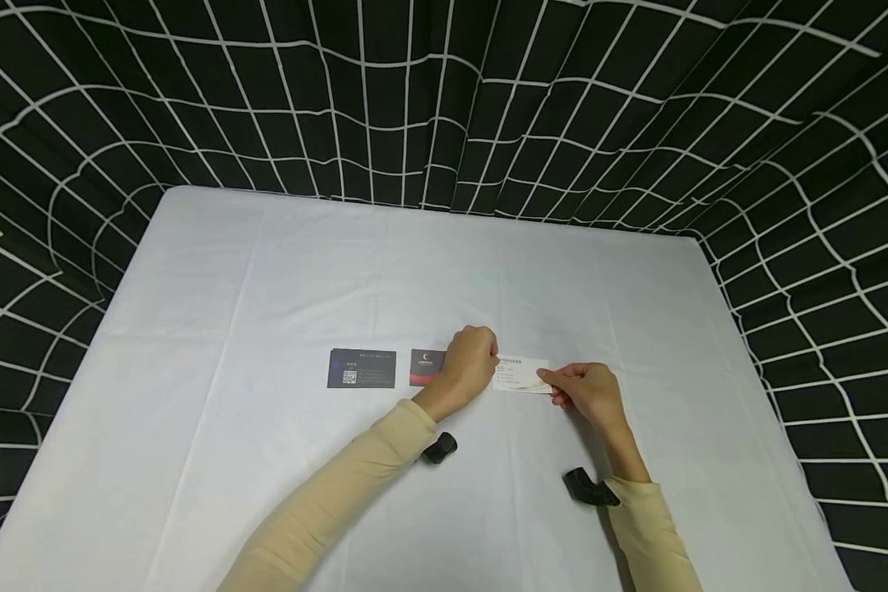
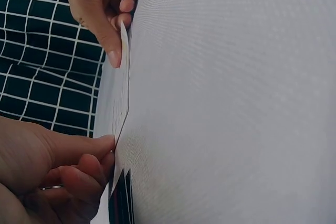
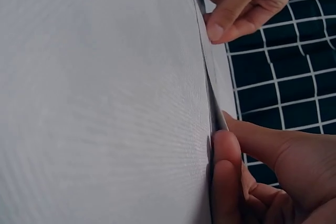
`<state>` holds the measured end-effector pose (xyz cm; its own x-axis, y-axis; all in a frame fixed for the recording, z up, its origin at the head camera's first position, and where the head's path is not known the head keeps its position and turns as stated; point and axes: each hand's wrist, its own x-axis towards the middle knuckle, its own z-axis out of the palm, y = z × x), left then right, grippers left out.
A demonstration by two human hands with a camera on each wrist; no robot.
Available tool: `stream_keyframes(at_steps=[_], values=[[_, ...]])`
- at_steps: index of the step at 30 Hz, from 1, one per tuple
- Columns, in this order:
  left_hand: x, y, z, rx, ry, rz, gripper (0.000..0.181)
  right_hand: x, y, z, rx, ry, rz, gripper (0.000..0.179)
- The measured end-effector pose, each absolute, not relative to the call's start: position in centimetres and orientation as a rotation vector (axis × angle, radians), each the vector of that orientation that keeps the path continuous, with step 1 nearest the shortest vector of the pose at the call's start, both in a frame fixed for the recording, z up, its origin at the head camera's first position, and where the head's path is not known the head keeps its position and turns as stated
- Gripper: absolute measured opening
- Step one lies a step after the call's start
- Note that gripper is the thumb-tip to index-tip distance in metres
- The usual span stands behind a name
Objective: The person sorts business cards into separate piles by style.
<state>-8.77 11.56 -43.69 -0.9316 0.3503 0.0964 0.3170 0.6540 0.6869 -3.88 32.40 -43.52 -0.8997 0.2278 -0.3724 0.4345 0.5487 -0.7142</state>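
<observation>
A white business card (image 1: 516, 374) with printed lines lies between both hands. My left hand (image 1: 469, 362) pinches its left end between thumb and fingertips. At the other end my right hand (image 1: 588, 393) grips the right edge, thumb on top and fingers beneath. The right wrist view shows the card (image 3: 212, 85) tilted up off the cloth at the right hand's end. Just left of my left hand lies a dark and red card (image 1: 423, 362), its right part hidden by that hand.
Farther left rests a dark business card (image 1: 373, 372) with a QR code, apparently over another of the same kind. White cloth (image 1: 385, 279) covers the table. Black wrist-camera mounts (image 1: 590, 489) sit under the forearms. A dark curtain with white grid lines (image 1: 414, 99) surrounds the table.
</observation>
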Motion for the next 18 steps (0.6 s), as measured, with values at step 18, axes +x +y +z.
stream_keyframes(at_steps=[18], values=[[-7.8,7.1,-41.1,0.896,2.816,1.014,0.034,-2.2,34.7,-41.5,0.196,2.672,-1.406,0.039]])
